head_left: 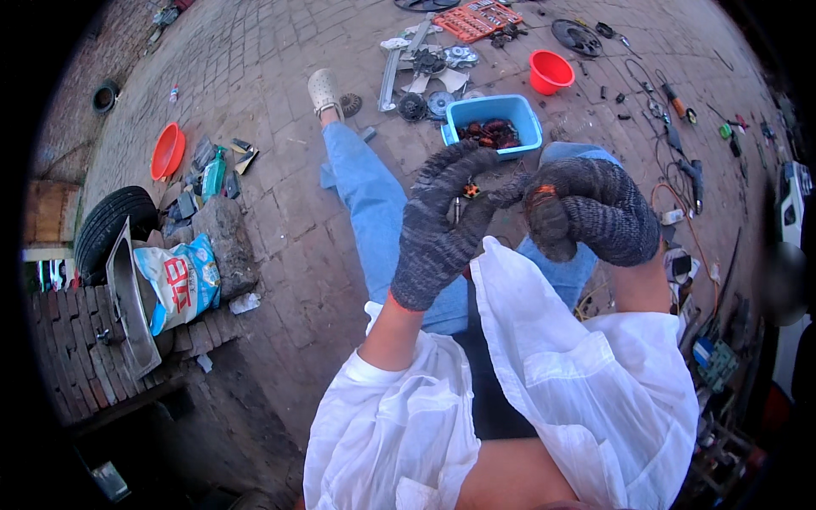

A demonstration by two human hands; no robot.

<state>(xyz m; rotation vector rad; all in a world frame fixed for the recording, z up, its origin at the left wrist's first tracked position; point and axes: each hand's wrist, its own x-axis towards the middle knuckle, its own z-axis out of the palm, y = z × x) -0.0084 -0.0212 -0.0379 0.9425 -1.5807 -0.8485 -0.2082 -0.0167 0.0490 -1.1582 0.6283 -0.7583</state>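
Blue basin [486, 109] of dark reddish parts [493, 134] beyond left hand [429, 242] and right hand [599, 208] — fingers [444, 164] curled, any grasp unclear

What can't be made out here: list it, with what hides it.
All in the head view:
Right hand: its curled fingers hide whether it grips anything.
Larger tire: lower part hidden behind the metal sink.
Dark parts in the blue basin: too small and jumbled to identify.
Topmost black disc: cut off by the picture's upper edge.
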